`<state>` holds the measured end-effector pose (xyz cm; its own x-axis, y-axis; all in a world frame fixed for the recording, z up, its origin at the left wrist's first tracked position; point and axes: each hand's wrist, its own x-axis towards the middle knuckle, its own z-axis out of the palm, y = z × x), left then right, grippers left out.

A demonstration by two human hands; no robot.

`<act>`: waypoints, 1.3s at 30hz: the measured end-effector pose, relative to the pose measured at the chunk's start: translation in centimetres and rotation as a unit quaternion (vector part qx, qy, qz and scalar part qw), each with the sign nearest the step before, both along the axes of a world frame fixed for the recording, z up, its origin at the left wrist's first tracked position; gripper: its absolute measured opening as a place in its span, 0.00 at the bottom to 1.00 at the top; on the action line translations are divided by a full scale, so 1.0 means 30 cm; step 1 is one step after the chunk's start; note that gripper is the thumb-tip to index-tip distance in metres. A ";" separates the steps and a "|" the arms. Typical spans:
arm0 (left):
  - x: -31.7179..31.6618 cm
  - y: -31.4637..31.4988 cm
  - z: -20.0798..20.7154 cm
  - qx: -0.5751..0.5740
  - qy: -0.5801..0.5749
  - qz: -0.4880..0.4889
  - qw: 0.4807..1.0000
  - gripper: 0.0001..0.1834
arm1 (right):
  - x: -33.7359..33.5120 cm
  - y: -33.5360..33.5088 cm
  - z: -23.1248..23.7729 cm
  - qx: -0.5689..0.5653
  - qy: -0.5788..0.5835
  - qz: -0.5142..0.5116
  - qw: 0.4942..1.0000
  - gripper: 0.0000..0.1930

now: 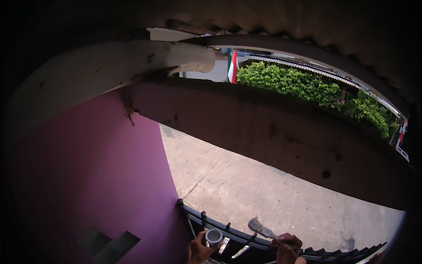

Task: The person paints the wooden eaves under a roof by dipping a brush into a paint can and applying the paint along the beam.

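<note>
My left hand (200, 250) is wrapped round a small round tub (214, 236) with a pale rim and greyish contents. At the lower middle, my right hand (288, 246) grips a paintbrush (263, 229) by its handle. Its bristles look pale and coated, and they point up and to the left, away from my hand. Brush and tub are apart, with the tub to the left. Both hands are near a dark metal fence (237, 236) along the lower edge.
A wide brown beam (263, 127) crosses ahead. A pale beam (101, 66) meets it at the upper left, above a pink wall (96, 171). Concrete paving (228, 185) lies beyond the fence. Green bushes (285, 79) and a red-and-white flag (233, 68) stand farther off.
</note>
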<state>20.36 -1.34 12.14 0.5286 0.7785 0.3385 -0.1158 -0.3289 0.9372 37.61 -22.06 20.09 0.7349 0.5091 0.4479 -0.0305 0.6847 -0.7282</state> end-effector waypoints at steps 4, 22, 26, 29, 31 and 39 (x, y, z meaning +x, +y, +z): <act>0.051 0.080 0.003 -0.024 -0.030 -0.023 0.999 0.30 | 0.004 0.075 0.068 -0.016 -0.069 -0.025 0.997 0.13; 0.057 0.172 0.061 0.042 -0.027 -0.060 0.997 0.28 | -0.202 0.119 0.691 -0.102 -0.490 -0.385 0.775 0.15; 0.002 0.111 0.125 0.024 -0.022 -0.082 0.996 0.28 | -0.236 0.114 0.814 -0.146 -0.538 -0.497 0.665 0.07; -0.079 0.095 0.148 0.033 0.043 -0.042 0.998 0.28 | -0.209 0.198 0.851 -0.170 -0.567 -0.516 0.619 0.03; -0.064 0.088 0.123 0.027 -0.018 -0.073 0.997 0.29 | -0.172 0.197 0.883 -0.140 -0.601 -0.542 0.570 0.05; -0.088 0.094 0.089 0.002 -0.012 -0.079 0.997 0.29 | -0.225 0.100 0.888 -0.136 -0.570 -0.618 0.524 0.14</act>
<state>17.72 1.49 14.82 0.6363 0.6846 0.3556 -0.1885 -0.3091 0.9322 30.87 -19.05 46.72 -0.0884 0.1191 0.9889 0.8746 -0.4659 0.1343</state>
